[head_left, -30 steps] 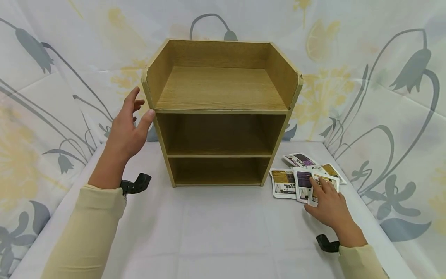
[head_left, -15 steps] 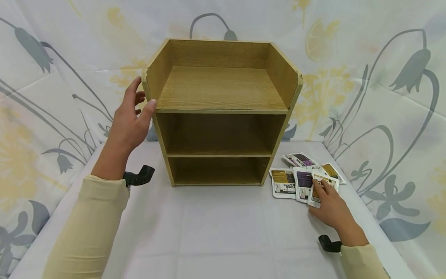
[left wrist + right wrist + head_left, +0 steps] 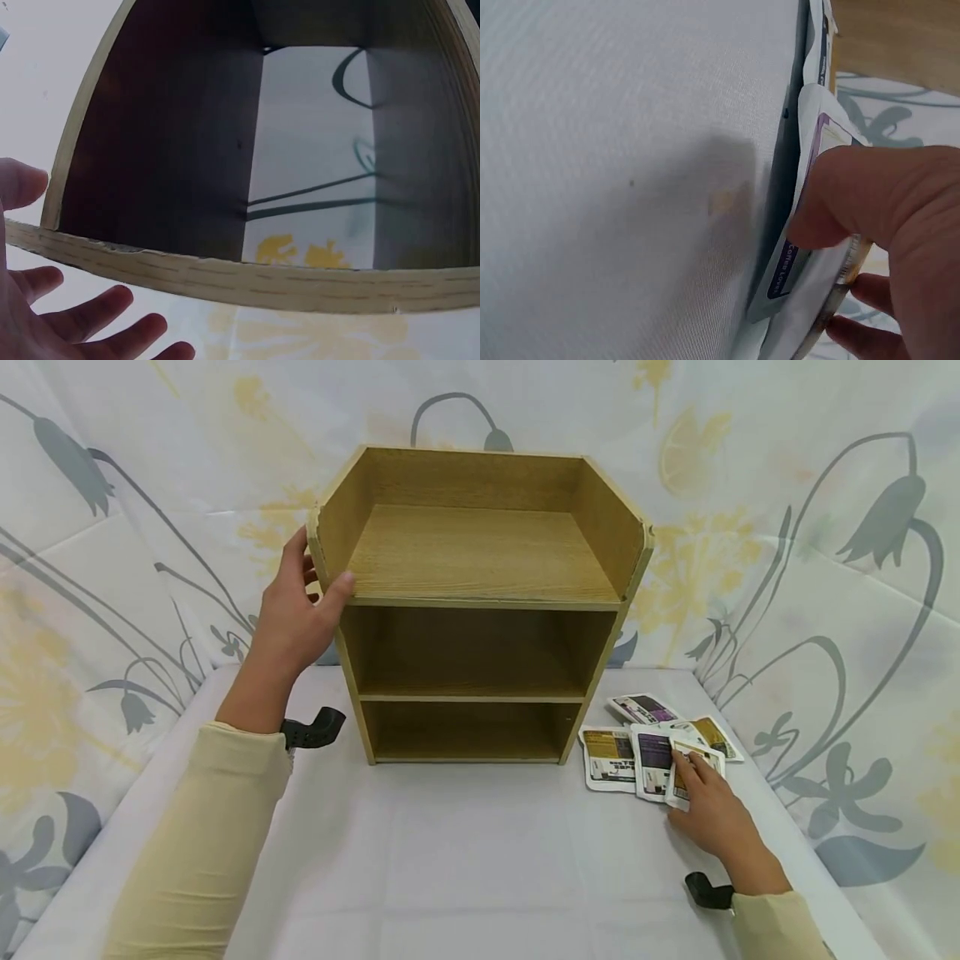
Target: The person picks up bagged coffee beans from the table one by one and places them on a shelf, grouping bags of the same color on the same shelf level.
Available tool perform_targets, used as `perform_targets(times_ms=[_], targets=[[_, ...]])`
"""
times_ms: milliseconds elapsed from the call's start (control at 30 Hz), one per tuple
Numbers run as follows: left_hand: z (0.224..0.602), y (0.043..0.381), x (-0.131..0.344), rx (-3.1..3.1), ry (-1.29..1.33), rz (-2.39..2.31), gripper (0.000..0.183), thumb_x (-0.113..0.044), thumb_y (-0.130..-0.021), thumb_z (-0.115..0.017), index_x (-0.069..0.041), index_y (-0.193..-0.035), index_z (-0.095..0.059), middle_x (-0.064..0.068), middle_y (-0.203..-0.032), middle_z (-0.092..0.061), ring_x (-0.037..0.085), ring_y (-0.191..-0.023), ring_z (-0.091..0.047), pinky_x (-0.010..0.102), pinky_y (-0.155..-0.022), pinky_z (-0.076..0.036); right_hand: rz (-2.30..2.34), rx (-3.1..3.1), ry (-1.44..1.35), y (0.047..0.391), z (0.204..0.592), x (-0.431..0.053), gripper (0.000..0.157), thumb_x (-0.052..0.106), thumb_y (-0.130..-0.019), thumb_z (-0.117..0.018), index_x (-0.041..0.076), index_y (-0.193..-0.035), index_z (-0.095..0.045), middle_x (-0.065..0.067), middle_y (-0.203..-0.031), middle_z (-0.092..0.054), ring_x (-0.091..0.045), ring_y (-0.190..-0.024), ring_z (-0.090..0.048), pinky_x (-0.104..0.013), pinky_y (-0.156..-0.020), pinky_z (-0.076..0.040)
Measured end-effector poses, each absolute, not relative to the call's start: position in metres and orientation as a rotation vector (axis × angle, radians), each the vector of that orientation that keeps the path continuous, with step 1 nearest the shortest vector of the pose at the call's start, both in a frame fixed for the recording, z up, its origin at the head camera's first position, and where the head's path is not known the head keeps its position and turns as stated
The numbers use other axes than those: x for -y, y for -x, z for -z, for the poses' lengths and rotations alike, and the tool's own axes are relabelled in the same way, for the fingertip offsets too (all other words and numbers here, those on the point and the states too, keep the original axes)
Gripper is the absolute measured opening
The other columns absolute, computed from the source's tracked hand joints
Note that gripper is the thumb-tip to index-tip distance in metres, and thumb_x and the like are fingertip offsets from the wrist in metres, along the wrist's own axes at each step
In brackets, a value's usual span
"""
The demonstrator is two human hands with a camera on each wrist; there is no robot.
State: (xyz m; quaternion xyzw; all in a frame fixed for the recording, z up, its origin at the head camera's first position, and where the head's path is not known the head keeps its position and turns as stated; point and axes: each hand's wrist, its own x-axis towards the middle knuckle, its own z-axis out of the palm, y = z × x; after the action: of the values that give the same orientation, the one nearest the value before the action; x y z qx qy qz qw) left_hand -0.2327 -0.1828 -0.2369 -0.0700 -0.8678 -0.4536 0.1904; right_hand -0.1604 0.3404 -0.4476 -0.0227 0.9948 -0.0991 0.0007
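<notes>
A light wooden shelf unit (image 3: 483, 556) stands upright, its top tray and two lower compartments facing me. My left hand (image 3: 292, 614) is at its upper left side, thumb in front of the side panel and fingers outside it. In the left wrist view those fingers (image 3: 116, 304) are spread and fairly straight beside the panel edge. To the right of the unit, my right hand (image 3: 712, 814) pinches a white coffee packet with a gold label (image 3: 707, 757) at the near end of a pile. The right wrist view shows the thumb (image 3: 829, 202) and fingers on opposite sides of it.
Several more flat packets overlap there: a purple-labelled one (image 3: 652, 762), a gold-labelled one (image 3: 609, 758) and another purple one (image 3: 643, 708) behind. A white cloth (image 3: 465, 852) covers the table. Flower-patterned fabric (image 3: 795, 568) rises at the back and sides.
My left hand has moved right and up to the unit's left side, its thumb now over the front edge. My right hand has shifted slightly on the packet, fingers drawn closer to its near end.
</notes>
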Motion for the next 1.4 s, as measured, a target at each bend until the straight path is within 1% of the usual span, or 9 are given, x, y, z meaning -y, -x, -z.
perform_targets(times_ms=[267,367,467,600,700,933,1133,1333,1400], targets=[[0.237,0.238,0.18,2.455,0.126,1.313,0.07,-0.049,-0.095,-0.047,-0.037,-0.154,-0.01,0.01,-0.154,-0.034,0.031,-0.139,-0.039,0.056,-0.103,-0.042,0.221,-3.251,0.15,0.159,0.448,-0.342,0.071,0.012,-0.084,-0.051,-0.003,-0.149,-0.027,-0.035,-0.146,-0.032,-0.055,-0.126,-0.037,-0.069,-0.085,-0.04],[0.236,0.24,0.179,2.447,0.099,1.339,0.068,-0.046,-0.095,-0.047,-0.037,-0.153,-0.012,0.009,-0.153,-0.035,0.032,-0.138,-0.04,0.056,-0.101,-0.043,0.174,-3.301,0.164,0.16,0.447,-0.343,0.068,0.011,-0.086,-0.052,-0.003,-0.148,-0.029,-0.033,-0.145,-0.035,-0.054,-0.125,-0.04,-0.068,-0.083,-0.042],[0.234,0.243,0.176,2.43,0.08,1.37,0.066,-0.044,-0.095,-0.047,-0.037,-0.153,-0.014,0.009,-0.152,-0.036,0.033,-0.134,-0.045,0.056,-0.099,-0.044,0.125,-3.334,0.163,0.16,0.447,-0.343,0.068,0.009,-0.085,-0.057,-0.004,-0.147,-0.031,-0.032,-0.144,-0.038,-0.052,-0.124,-0.043,-0.065,-0.082,-0.044],[0.233,0.247,0.172,2.414,0.07,1.395,0.064,-0.041,-0.095,-0.045,-0.033,-0.152,-0.018,0.013,-0.148,-0.041,0.036,-0.128,-0.048,0.057,-0.1,-0.042,0.091,-3.382,0.165,0.159,0.444,-0.344,0.068,0.005,-0.084,-0.06,-0.005,-0.146,-0.032,-0.031,-0.141,-0.043,-0.051,-0.121,-0.047,-0.062,-0.08,-0.046],[0.233,0.25,0.169,2.393,0.064,1.45,0.06,-0.038,-0.096,-0.044,-0.03,-0.151,-0.021,0.015,-0.145,-0.043,0.035,-0.126,-0.047,0.056,-0.102,-0.039,0.082,-3.432,0.15,0.158,0.44,-0.343,0.065,0.001,-0.084,-0.058,-0.005,-0.144,-0.034,-0.031,-0.139,-0.046,-0.049,-0.117,-0.05,-0.06,-0.078,-0.047],[0.236,0.253,0.166,2.288,0.12,1.619,0.054,-0.03,-0.099,-0.043,-0.028,-0.15,-0.026,0.011,-0.149,-0.039,0.028,-0.133,-0.039,0.05,-0.111,-0.03,0.137,-3.544,0.165,0.157,0.429,-0.339,0.061,-0.003,-0.084,-0.055,-0.003,-0.143,-0.038,-0.031,-0.134,-0.052,-0.049,-0.111,-0.054,-0.06,-0.076,-0.047],[0.239,0.255,0.164,2.231,0.143,1.619,0.05,-0.026,-0.099,-0.044,-0.021,-0.147,-0.033,0.012,-0.145,-0.045,0.025,-0.128,-0.042,0.045,-0.11,-0.031,0.217,-3.601,0.258,0.154,0.413,-0.332,0.058,-0.002,-0.084,-0.051,0.002,-0.141,-0.041,-0.031,-0.123,-0.058,-0.051,-0.098,-0.058,-0.061,-0.074,-0.046],[0.241,0.256,0.163,2.227,0.137,1.604,0.048,-0.026,-0.099,-0.043,-0.018,-0.146,-0.035,0.012,-0.144,-0.045,0.025,-0.128,-0.042,0.046,-0.111,-0.031,0.308,-3.627,0.416,0.152,0.394,-0.321,0.051,-0.001,-0.085,-0.045,0.0,-0.135,-0.049,-0.028,-0.13,-0.057,-0.05,-0.103,-0.058,-0.06,-0.077,-0.046],[0.241,0.256,0.164,2.228,0.131,1.596,0.048,-0.026,-0.099,-0.043,-0.018,-0.146,-0.035,0.012,-0.144,-0.044,0.025,-0.129,-0.042,0.046,-0.111,-0.031,0.325,-3.623,0.459,0.151,0.389,-0.317,0.05,0.0,-0.085,-0.044,0.0,-0.135,-0.05,-0.027,-0.129,-0.058,-0.05,-0.104,-0.058,-0.06,-0.076,-0.046]])
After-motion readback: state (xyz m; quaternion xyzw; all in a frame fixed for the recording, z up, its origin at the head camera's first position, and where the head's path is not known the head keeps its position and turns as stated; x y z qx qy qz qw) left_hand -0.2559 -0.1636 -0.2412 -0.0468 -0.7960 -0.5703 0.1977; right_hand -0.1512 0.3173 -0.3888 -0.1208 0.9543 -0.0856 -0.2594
